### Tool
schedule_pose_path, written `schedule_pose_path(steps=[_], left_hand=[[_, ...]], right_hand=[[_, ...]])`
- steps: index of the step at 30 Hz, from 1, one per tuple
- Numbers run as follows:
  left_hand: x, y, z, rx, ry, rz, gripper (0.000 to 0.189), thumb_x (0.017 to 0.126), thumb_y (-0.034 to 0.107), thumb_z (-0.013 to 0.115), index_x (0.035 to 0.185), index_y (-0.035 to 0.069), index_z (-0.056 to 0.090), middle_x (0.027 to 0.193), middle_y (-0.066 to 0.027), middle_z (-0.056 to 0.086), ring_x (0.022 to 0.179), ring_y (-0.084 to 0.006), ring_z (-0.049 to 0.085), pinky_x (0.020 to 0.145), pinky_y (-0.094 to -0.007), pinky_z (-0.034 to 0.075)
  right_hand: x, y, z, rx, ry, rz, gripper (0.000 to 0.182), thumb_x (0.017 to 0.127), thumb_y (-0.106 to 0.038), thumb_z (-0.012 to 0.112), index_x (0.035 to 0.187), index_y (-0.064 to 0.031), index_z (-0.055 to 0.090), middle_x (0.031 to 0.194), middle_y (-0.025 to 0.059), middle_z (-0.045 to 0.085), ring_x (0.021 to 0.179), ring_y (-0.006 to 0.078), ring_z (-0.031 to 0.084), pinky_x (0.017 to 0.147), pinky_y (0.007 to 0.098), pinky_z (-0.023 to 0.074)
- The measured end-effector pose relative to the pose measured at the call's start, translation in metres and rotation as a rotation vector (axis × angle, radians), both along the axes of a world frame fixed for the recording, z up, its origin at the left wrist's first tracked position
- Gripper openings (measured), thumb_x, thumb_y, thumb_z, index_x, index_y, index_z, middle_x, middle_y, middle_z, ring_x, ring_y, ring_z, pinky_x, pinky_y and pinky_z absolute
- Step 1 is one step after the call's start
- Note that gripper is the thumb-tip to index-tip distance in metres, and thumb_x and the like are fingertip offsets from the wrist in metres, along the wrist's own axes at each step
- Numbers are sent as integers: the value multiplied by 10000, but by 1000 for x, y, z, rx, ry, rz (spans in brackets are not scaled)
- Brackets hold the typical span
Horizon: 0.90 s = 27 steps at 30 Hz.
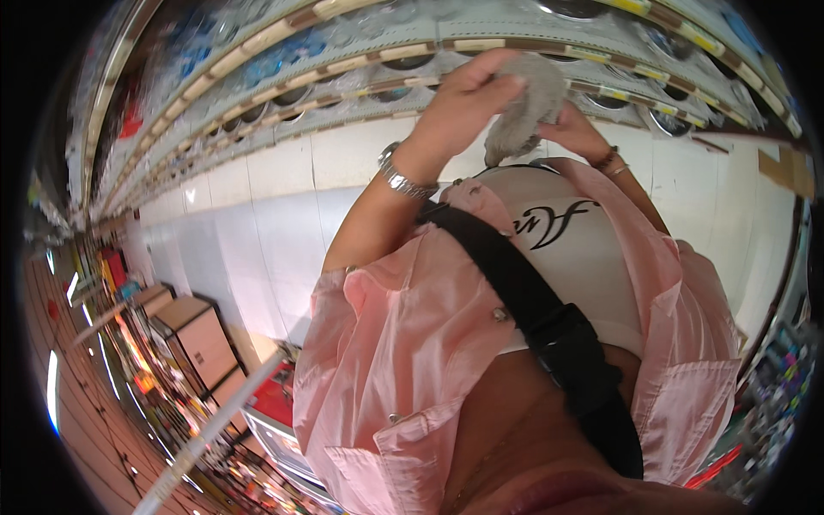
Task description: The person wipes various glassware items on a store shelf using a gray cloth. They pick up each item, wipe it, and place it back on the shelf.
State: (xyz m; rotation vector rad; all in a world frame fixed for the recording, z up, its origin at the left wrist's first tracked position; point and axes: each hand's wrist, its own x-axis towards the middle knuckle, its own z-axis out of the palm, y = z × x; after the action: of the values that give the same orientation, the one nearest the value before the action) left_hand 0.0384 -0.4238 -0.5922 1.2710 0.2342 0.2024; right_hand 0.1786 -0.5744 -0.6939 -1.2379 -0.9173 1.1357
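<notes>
A bunched grey cloth with a fuzzy surface hangs in front of my chest, slightly blurred. My left hand, with a metal-band watch on the wrist, grips its upper left part between thumb and fingers. On its right side, my right hand holds the cloth's edge; part of these fingers is hidden behind it. A dark bracelet and a thin one circle that wrist. The cloth's lower end dangles near my white top, which bears black lettering.
Shelf tiers with tag strips run across the top, holding plastic-wrapped goods and round pan-like or lid-like items. Light floor tiles lie below. Cabinets and a red-topped case stand lower left; a cardboard piece lies at right.
</notes>
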Motion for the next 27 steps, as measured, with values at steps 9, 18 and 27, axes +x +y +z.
schedule_pose_path(steps=[9,18,27], left_hand=[[-5,42,-29,-90,245,66,324,878,37,490,1201,24,506,1115,-64,576,981,-149,562,817,-304,478],[52,59,-74,117,596,-8,370,843,109,554,1200,36,490,1036,-109,570,911,-191,585,731,-297,510],[154,108,-122,546,566,357,439,780,160,619,1078,-78,400,913,-163,578,722,-195,597,485,-300,544]], right_hand=[[12,-3,8,-53,147,-246,381,843,-182,578,1167,8,515,1037,56,609,930,109,547,841,255,431],[43,-23,-12,34,640,-383,424,811,-98,557,1210,12,465,1051,68,593,943,153,565,817,286,462],[85,-77,-20,75,757,-584,688,778,33,497,1403,-90,237,1217,92,489,1069,179,499,912,301,422]])
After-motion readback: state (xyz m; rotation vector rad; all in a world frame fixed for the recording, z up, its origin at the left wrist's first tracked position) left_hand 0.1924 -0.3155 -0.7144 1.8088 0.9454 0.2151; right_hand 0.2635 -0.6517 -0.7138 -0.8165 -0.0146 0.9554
